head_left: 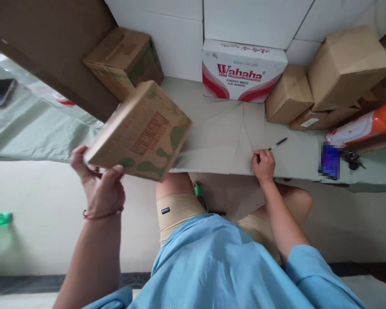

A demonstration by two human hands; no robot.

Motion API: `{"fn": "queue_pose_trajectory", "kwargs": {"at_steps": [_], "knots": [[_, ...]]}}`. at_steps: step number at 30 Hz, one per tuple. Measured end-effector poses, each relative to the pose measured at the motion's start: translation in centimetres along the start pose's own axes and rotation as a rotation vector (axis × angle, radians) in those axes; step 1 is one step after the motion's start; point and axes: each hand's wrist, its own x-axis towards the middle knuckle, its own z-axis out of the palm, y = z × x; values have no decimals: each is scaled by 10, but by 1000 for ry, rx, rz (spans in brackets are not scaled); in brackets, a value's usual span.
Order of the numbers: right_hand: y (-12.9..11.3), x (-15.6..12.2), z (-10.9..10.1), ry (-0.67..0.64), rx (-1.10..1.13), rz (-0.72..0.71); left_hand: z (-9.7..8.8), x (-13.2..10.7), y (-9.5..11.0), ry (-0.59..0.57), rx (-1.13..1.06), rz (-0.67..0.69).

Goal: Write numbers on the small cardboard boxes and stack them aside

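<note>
Cardboard box [148, 133], green-printed, is held tilted over front edge of table [212, 148], L of ctr., its near-L corner pinched by L hand [103, 186] btwn. thumb & fingers. Pen [279, 142] is gripped in R hand [264, 165], fingers curled, at same edge, further R. Wahaha carton [242, 73] is set nr. back edge; keys [352, 159] are seen nr. front edge, far R.
</note>
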Motion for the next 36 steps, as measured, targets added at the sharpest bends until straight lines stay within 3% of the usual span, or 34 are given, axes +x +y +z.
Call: {"fn": "queue_pose_trajectory", "kwargs": {"at_steps": [3,8,13,17,22,25,28,32,36], "knots": [[-1,4,-4,9,91,56,21,-48,9,-218,-264,-243],[-16,-20,-19,25,366,188,52,-96,0,-459,-294,-597],[-46,-96,-41,-23,1041,431,72,-105,-8,-567,-300,-726],[-53,-124,-56,-61,962,459,75,-99,-11,-622,-269,-833],[-44,-104,-77,-115,712,406,67,-93,-16,-705,-215,-848],[-47,-93,-91,-114,691,348,64,-96,-13,-750,-219,-837],[-55,-91,-101,-106,701,307,64,-101,-7,-724,-253,-815],[-63,-99,-101,-90,715,291,65,-105,-2,-667,-261,-796],[-58,-108,-92,-5,811,412,63,-109,4,-618,-236,-697]]}}
